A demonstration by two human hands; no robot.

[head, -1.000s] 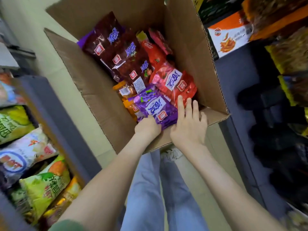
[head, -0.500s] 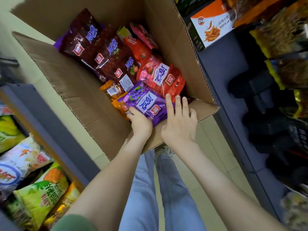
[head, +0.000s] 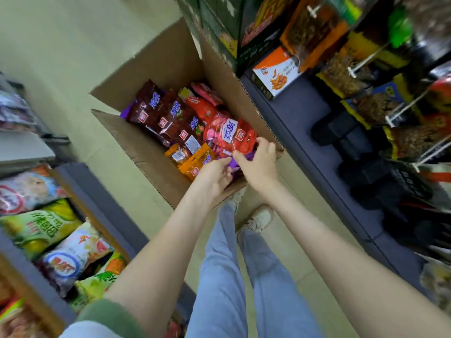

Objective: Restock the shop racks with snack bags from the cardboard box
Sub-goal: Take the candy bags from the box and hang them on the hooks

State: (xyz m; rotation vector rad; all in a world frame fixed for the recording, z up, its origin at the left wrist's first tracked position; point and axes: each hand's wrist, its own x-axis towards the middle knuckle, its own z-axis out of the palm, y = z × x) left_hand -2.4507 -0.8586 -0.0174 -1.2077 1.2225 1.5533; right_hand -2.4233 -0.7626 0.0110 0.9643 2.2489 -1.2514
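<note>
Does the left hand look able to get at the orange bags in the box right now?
Probably yes: the orange bags lie uncovered at the near end of the open cardboard box, right beside the left hand, nothing between. That hand, though, seems to be gripping a purple bag.

Left hand (head: 214, 172) and right hand (head: 259, 164) curled, arms outstretched.

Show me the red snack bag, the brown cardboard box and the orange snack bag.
red snack bag (head: 229, 134), head view, white label
brown cardboard box (head: 148, 159), head view, left inner wall
orange snack bag (head: 192, 163), head view, front face
</note>
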